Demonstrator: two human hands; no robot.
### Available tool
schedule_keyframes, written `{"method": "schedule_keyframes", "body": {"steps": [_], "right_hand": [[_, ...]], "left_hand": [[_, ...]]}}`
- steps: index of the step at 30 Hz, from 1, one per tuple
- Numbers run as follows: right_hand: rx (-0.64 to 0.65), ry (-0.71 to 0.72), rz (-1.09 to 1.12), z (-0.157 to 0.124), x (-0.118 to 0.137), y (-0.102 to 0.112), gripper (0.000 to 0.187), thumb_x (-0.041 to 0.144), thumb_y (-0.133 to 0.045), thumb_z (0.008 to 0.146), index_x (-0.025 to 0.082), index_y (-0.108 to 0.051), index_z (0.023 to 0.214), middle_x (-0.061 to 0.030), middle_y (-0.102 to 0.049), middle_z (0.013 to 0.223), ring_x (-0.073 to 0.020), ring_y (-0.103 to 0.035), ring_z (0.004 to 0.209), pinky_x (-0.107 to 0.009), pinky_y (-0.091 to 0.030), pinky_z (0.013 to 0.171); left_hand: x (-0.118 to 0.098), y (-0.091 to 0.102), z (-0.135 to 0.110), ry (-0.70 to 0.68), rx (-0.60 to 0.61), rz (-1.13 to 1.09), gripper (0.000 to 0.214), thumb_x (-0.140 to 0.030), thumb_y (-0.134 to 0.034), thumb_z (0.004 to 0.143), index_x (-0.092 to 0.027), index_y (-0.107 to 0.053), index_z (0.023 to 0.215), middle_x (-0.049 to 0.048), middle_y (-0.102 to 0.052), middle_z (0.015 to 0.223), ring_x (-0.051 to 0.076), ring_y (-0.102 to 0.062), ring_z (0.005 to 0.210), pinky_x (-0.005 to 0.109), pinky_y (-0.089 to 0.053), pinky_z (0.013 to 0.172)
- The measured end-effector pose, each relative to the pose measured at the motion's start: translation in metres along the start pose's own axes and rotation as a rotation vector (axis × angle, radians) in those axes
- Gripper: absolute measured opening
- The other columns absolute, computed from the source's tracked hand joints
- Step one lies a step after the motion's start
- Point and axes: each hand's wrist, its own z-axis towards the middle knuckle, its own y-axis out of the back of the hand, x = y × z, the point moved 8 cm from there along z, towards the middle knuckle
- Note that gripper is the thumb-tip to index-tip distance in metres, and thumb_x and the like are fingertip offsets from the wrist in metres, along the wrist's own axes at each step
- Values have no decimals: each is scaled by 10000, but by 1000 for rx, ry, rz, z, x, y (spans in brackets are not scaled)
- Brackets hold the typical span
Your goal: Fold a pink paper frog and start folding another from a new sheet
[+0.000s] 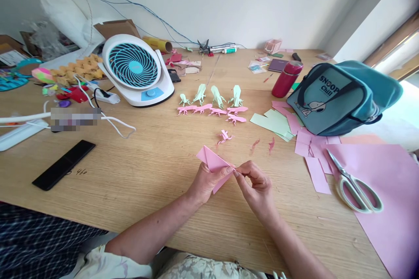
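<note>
A folded piece of pink paper (214, 162) is held above the wooden table, its creased point toward the upper left. My left hand (206, 183) is closed on it, thumb on top and the fingers underneath. With thumb and index finger, my right hand (257, 185) pinches the paper's right corner. Just beyond lies a small pink folded paper figure (224, 136). Farther back stand several green folded paper insects (217, 96), with a row of pink ones (218, 111) before them.
At right are white-handled scissors (356, 192) on a pink sheet (393, 235), pink and green paper strips (273, 123), a teal bag (330, 100) and a red bottle (287, 79). A fan (135, 69), cables (121, 128) and a black flat object (63, 165) lie left.
</note>
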Motion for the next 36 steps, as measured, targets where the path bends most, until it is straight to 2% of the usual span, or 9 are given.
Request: {"method": "schedule_keyframes", "body": {"steps": [3,6,10,23,28,36], "right_hand": [[6,15,-33,0,4,0,195,252,-606,913,222,-565,725,-6,-533,695,-160,-499,655,-300,-415,617],[27,-1,-43,0,3,-2,173,261,-588,925,225,-567,757,-13,-545,717,-163,-508,667,-303,-424,624],[15,-37,-23,0,-2,-1,103,263,-596,919,227,-598,822,-18,-582,762,-168,-542,708,-303,-445,657],[23,-75,-51,0,-2,-2,125,264,-582,920,221,-589,803,-9,-582,749,-163,-530,698,-292,-431,663],[19,-65,-69,1,-3,-1,140,260,-588,913,221,-589,779,-2,-581,732,-158,-524,685,-286,-422,661],[14,-131,-26,0,-11,-3,97,286,-619,893,221,-614,821,-11,-608,767,-163,-545,706,-288,-450,675]], "left_hand": [[-1,-3,0,8,33,28,218,-272,-840,692,-120,-691,739,6,-642,702,125,-575,704,253,-443,707],[-2,-3,0,6,15,42,256,-289,-851,668,-120,-661,697,-9,-603,664,116,-538,666,246,-419,671],[-4,-2,0,-8,-22,54,259,-303,-850,662,-131,-661,704,-11,-613,670,118,-534,665,250,-413,675],[-4,4,-1,9,-107,86,311,-339,-860,628,-130,-638,689,-22,-571,630,108,-500,635,239,-389,648],[-3,6,1,24,-101,123,325,-362,-851,640,-130,-627,683,-23,-559,623,108,-498,626,239,-385,641],[-7,10,4,15,-108,92,324,-381,-838,643,-136,-628,674,-39,-553,576,97,-478,559,231,-378,590]]}}
